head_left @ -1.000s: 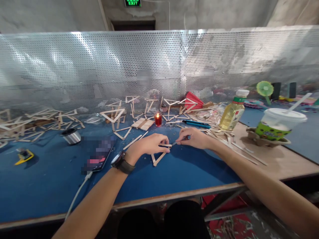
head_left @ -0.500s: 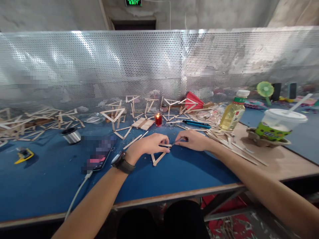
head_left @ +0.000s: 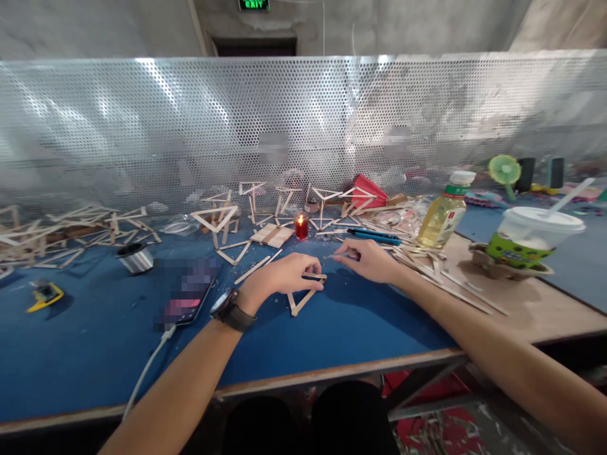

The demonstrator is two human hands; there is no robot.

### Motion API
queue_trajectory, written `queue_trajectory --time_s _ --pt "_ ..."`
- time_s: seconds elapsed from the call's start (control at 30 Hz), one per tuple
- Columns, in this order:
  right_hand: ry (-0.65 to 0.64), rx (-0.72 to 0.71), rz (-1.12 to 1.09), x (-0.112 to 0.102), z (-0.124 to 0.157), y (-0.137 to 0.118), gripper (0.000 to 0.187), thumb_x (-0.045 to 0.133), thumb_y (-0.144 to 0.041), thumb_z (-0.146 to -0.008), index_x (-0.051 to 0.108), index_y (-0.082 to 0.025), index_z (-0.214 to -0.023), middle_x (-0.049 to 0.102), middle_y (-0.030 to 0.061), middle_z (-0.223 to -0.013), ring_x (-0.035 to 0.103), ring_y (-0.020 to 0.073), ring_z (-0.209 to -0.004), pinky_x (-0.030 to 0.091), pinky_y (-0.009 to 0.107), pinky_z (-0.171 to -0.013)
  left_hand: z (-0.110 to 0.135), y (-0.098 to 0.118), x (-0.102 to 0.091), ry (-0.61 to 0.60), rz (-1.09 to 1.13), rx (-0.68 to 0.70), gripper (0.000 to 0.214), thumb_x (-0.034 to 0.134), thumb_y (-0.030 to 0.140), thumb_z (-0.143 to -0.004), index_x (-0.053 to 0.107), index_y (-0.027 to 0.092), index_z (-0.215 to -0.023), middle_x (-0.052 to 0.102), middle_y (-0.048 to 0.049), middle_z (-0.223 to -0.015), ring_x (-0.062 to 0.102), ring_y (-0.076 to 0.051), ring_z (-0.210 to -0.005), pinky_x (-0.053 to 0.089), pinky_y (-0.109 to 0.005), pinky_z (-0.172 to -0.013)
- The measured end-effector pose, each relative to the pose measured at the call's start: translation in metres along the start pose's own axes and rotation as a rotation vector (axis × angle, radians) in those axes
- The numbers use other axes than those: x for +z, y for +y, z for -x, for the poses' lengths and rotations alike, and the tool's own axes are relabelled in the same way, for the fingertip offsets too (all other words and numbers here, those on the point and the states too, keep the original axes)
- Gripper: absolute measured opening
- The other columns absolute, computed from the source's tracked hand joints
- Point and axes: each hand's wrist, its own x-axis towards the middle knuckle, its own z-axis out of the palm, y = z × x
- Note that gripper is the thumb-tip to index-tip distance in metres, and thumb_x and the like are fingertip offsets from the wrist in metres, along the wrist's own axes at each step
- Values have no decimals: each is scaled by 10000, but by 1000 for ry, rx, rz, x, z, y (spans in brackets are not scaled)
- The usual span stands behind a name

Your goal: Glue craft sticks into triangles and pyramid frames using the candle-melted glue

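Note:
My left hand (head_left: 291, 273) pinches the upper corner of a triangle of wooden craft sticks (head_left: 305, 303) low over the blue tabletop. Its lower corner points toward me, and my fingers hide part of the top stick. To the right, my right hand (head_left: 372, 260) is closed on a small thin greyish piece (head_left: 329, 256), whose kind I cannot make out. That piece is apart from the triangle. A lit candle in a red glass (head_left: 301, 226) stands just beyond both hands. Two loose sticks (head_left: 256, 268) lie left of my left hand.
Stick frames (head_left: 215, 220) line the back below a perforated metal screen (head_left: 303, 114). On the left lie a phone (head_left: 192, 297) with a cable, a wire spool (head_left: 136, 258) and a yellow tool (head_left: 46, 296). A drink bottle (head_left: 442, 218) and lidded cup (head_left: 526, 240) stand right.
My right hand has drawn slightly up and away from the triangle's corner, taking the thin piece with it. My left hand and the triangle have stayed in place.

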Motion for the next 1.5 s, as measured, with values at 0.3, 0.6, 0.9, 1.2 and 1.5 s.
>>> queue_trajectory --time_s 0.3,0.6,0.9,1.2,1.5 --pt "6 56 -49 2 0 4 428 510 -592 -984 682 -207 -910 658 17 -695 526 162 -598 327 284 -584 3 4 -1 73 -52 41 300 586 470 -965 712 198 -976 685 -62 -970 608 -194 -837 394 -295 -709" --pt "8 53 -57 2 0 6 430 509 -577 -985 686 -197 -890 676 24 -720 539 161 -614 344 280 -602 9 7 -4 59 1 33 228 658 418 -921 729 222 -1015 714 -57 -1093 646 -214 -964 438 -299 -784" --pt "3 56 -58 3 1 6 435 516 -579 -981 693 -193 -890 664 17 -699 520 152 -596 340 278 -591 7 2 -2 51 82 51 199 736 377 -867 724 207 -968 730 -55 -1075 668 -219 -992 458 -298 -816" --pt "3 53 -58 3 1 10 397 537 -556 -981 703 -205 -898 661 9 -686 526 155 -597 347 276 -580 8 -1 -2 62 92 62 202 720 416 -872 727 217 -904 720 -35 -996 646 -206 -920 428 -290 -741" --pt "5 44 -48 4 1 11 379 540 -538 -984 705 -207 -896 675 11 -706 538 150 -600 344 272 -583 6 -4 0 62 75 68 195 701 420 -885 727 227 -898 715 -31 -978 636 -197 -888 417 -282 -722"
